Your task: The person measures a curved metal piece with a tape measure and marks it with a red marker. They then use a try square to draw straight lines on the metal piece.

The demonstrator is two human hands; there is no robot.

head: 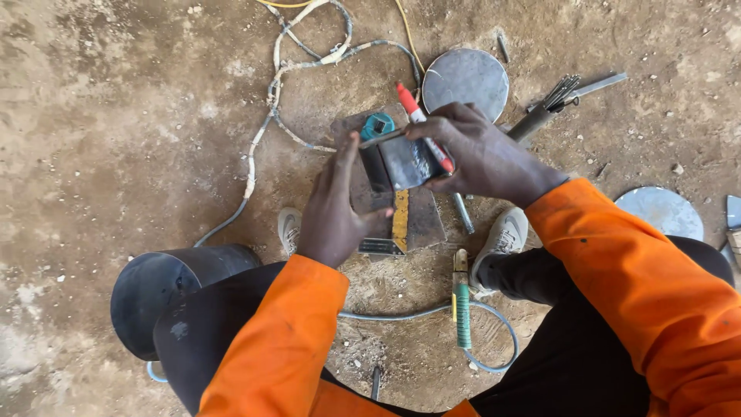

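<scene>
Head view, looking down on a seated person in orange sleeves working over a dirt floor. Left hand (333, 207) is closed on the near edge of a small dark metal plate (407, 162), steadying it above a larger steel piece (421, 220) that lies on the ground between the shoes; right hand (485, 158) grips the plate's far side while pinching a red-capped white marker (421, 123) against it, tip toward the plate face. Whether any line is yet drawn on the plate cannot be told; judged from the pose, marking is under way rather than finished. A yellow try square (398, 220) lies on the steel piece, with a teal tape measure (377, 124) at its far end, just behind the plate. Around the work: a round metal disc (465, 80) beyond the hands, a second disc (661, 211) at right, a bundle of welding rods (549, 104), a green-handled electrode holder (461, 305) with its grey cable (278, 85) looping across the floor, and a dark cylinder (166, 289) beside the left knee. Cable and holder crowd the space near the feet.
</scene>
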